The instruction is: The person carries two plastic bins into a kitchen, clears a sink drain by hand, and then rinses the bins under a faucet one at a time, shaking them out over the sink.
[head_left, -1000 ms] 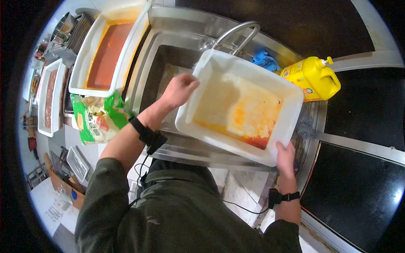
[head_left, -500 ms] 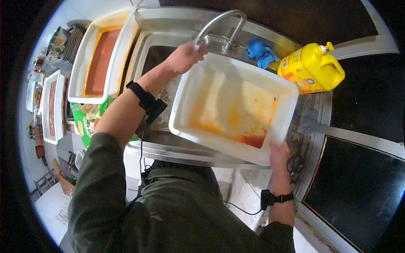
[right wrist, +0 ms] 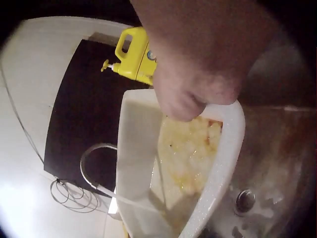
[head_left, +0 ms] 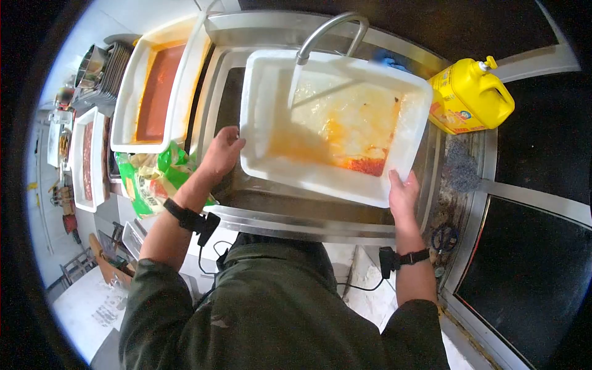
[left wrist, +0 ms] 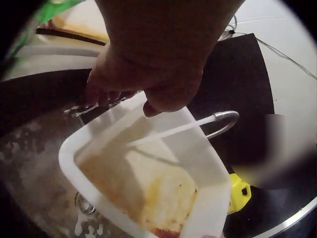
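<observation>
A white plastic tub (head_left: 259,148) with yellow and red oily residue is held tilted over the sink. Water from the curved faucet (head_left: 320,34) streams into it, and a thin wet layer covers its floor. At the tub's left side, my left hand (head_left: 223,151) holds the rim; in the left wrist view its thumb lies over the edge, fingers on the outer side. My right hand (head_left: 404,192) grips the near right corner, thumb over the rim and the other fingers hidden beneath. The right wrist view shows the same hand (right wrist: 198,84) at that corner.
The steel sink (head_left: 277,196) has a drain (right wrist: 245,202). A yellow pump jug (head_left: 465,98) and a grey scouring pad (head_left: 459,166) lie right. Leftward are a tub of reddish sauce (head_left: 159,92), a green bag (head_left: 139,197) and a tub of meat (head_left: 87,160).
My left hand went up to the faucet spout, then came back to the tub's left rim. The tub has moved away from me, under the spout, and water now runs into it.
</observation>
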`<state>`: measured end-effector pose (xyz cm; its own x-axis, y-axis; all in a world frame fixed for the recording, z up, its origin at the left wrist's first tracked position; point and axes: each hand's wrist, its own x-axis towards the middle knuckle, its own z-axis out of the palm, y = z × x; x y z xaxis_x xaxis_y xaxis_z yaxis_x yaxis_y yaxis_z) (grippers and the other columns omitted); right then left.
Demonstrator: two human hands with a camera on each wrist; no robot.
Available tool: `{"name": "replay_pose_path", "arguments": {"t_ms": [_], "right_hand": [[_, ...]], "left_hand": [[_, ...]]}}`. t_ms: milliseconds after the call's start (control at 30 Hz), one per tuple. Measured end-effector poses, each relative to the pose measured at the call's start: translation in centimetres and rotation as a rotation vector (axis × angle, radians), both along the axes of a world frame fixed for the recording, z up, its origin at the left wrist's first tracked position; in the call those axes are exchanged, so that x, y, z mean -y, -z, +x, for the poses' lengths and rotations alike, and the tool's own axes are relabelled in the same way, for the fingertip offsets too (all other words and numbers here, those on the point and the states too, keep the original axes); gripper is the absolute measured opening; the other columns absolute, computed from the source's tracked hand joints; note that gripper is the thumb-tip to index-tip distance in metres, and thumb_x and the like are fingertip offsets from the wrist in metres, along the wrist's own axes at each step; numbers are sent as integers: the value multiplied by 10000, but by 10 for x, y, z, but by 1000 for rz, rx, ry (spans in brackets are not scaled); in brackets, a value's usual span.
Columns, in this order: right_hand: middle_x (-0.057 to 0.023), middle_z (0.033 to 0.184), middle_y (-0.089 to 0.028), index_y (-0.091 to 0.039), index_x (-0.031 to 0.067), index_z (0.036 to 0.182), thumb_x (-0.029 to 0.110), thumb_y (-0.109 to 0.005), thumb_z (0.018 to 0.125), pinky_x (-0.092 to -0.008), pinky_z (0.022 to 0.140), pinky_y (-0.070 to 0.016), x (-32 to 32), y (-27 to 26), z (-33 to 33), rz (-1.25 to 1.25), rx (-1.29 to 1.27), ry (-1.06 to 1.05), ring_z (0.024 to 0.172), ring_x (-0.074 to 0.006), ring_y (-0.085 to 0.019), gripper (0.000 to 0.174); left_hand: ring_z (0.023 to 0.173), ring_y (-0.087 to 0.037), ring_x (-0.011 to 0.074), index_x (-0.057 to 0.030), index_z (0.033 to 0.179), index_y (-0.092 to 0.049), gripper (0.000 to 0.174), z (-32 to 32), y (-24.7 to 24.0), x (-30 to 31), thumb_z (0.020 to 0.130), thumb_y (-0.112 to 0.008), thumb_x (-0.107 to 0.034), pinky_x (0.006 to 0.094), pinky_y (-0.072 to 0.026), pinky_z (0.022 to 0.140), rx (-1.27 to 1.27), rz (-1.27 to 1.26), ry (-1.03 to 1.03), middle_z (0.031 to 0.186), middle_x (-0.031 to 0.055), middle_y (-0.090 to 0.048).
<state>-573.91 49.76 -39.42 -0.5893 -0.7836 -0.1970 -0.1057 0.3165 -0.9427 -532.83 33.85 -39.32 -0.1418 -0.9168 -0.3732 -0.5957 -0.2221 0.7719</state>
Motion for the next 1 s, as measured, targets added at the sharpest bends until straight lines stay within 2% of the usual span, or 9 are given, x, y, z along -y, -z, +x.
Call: {"name": "replay_pose_path", "arguments": {"t_ms": [200,367,533,733,800,867,900,967,1000], "right_hand": [[-125,1070,-640,-558,-35,1137,53,-615,851,-326,838,-479,-11,-1,-3,-24,152,97,948,-195,-616,304],[-101,1087,-636,-552,-22,1175,97,-637,847,-325,867,-456,8,53,21,-18,294,-37,971,-191,-587,359],[-66,1103,-628,-545,-6,1197,118,-637,866,-307,872,-446,19,64,10,108,352,-113,982,-161,-572,365],[-66,1120,-617,-516,-5,1227,141,-605,903,-292,848,-461,38,69,31,209,363,-304,964,-157,-572,367],[-90,1124,-623,-511,-12,1225,149,-621,885,-307,854,-464,38,66,24,242,323,-358,976,-176,-585,392],[-146,1130,-624,-504,-26,1221,153,-638,854,-333,863,-472,50,52,18,456,-140,-430,993,-233,-608,430],[-146,1130,-624,-504,-26,1221,153,-638,854,-333,863,-472,56,47,20,459,-144,-438,993,-233,-608,430],[-187,1126,-623,-506,-28,1223,150,-647,828,-348,872,-477,80,32,28,345,-653,-399,1000,-289,-621,455],[-187,1100,-629,-516,-21,1217,145,-640,834,-353,855,-485,99,26,28,313,-576,-437,966,-302,-626,435]], "left_hand": [[1024,-584,201,75,1175,-523,419,13,1,-26,882,-586,-217,324,-451,898,-103,191,33,1093,164,-627],[730,-586,129,45,959,-631,318,29,-38,-23,837,-661,-247,295,-485,660,-18,144,-127,804,70,-658],[684,-569,93,55,905,-654,308,35,-52,-37,816,-685,-239,293,-480,621,-69,138,-17,738,47,-641],[591,-536,80,67,886,-649,231,51,-40,-50,824,-613,-152,260,-439,511,-169,76,-215,704,24,-615],[576,-519,73,55,887,-645,213,56,-35,-61,797,-598,-132,266,-427,508,-65,115,-192,677,24,-603],[570,-505,70,58,887,-640,206,47,-31,-67,783,-594,-113,264,-417,505,-82,115,-224,663,18,-593],[570,-505,70,58,887,-640,206,47,-34,-71,783,-594,-113,264,-417,505,-85,118,-232,663,18,-593],[572,-500,70,57,884,-636,191,42,-45,-78,774,-589,-92,265,-413,510,-45,133,-220,660,12,-590],[572,-500,70,57,884,-636,191,44,-38,-79,774,-589,-92,265,-413,510,-48,137,-228,660,12,-590]]}}
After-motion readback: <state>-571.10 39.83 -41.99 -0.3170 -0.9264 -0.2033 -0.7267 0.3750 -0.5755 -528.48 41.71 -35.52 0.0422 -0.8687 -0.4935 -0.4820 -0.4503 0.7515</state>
